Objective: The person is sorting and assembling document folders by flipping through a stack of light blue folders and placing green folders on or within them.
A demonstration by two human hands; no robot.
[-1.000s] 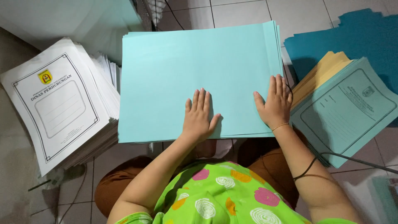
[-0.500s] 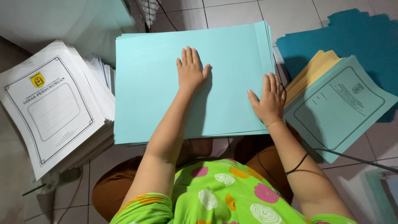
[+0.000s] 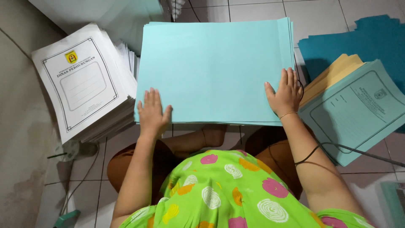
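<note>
Pale blue paper stack: thin, floppy, slippery, likely heavy together; pressed flat under left hand and right hand, fingers spread, best gripped at edges.

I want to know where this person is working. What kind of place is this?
Probably a small print or paperwork room, worked on the floor. The person sits on pale floor tiles, both hands flat on a stack of light blue sheets, beside a pile of white printed covers and blue-green printed folders.
</note>
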